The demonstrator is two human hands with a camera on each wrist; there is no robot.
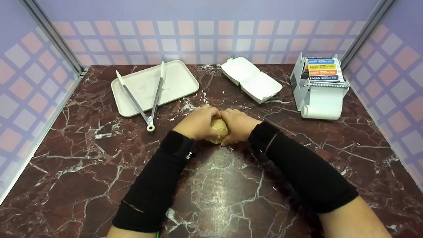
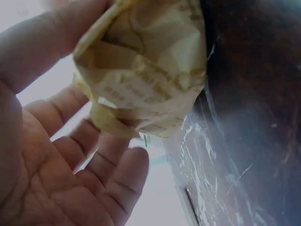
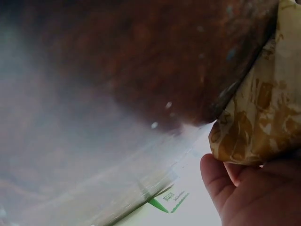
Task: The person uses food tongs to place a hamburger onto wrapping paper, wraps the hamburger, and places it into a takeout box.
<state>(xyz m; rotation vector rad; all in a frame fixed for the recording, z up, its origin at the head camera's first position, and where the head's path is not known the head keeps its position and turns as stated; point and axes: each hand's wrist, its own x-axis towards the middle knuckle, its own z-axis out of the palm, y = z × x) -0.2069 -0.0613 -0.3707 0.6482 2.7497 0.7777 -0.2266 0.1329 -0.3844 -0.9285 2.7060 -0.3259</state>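
Observation:
A round bundle wrapped in crinkled yellow printed paper (image 1: 218, 129) sits on the marble table (image 1: 99, 158) at the centre. My left hand (image 1: 198, 123) cups it from the left and my right hand (image 1: 238, 125) from the right, fingers curled over its top. In the left wrist view the wrapped bundle (image 2: 143, 70) rests against my thumb and fingers (image 2: 106, 160). The right wrist view shows the bundle's paper (image 3: 261, 110) above my fingers (image 3: 244, 188).
A beige tray (image 1: 178, 81) at the back left carries metal tongs (image 1: 150, 99) that reach over its front edge. An open white paper box (image 1: 251, 79) lies at the back centre. A paper dispenser (image 1: 319, 87) stands at the back right. Purple checked walls enclose the table.

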